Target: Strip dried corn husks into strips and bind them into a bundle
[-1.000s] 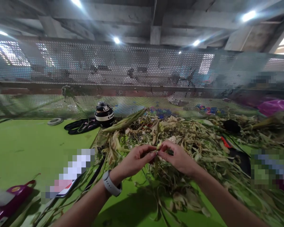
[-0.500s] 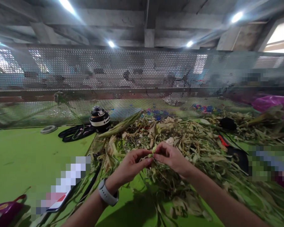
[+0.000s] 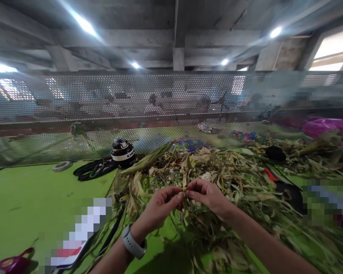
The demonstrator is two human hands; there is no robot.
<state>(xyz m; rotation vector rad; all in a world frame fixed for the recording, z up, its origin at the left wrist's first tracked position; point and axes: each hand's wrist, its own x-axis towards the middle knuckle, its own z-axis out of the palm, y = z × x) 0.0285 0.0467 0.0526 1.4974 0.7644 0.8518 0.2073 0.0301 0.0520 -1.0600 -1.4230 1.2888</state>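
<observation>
In the middle of the head view, my left hand (image 3: 164,203) and my right hand (image 3: 208,195) meet fingertip to fingertip. Both pinch a small piece of yellow-green husk (image 3: 184,189) between thumbs and forefingers; its exact shape is partly hidden by the fingers. A light grey watch is on my left wrist. Around and beyond the hands spreads a pile of dry and green husk strips (image 3: 231,171), with more strips hanging or lying below the fingers.
A black bottle-like container (image 3: 122,153) stands at the back left, beside a black looped object (image 3: 94,169) and a roll of tape (image 3: 62,166). A perforated screen (image 3: 160,99) runs behind the green table (image 3: 25,201). A purple bag (image 3: 328,127) lies far right.
The view has tilted up slightly, so the table things appear lower. Both hands still pinch close together, and less of the yellow-green piece shows above the fingers.
</observation>
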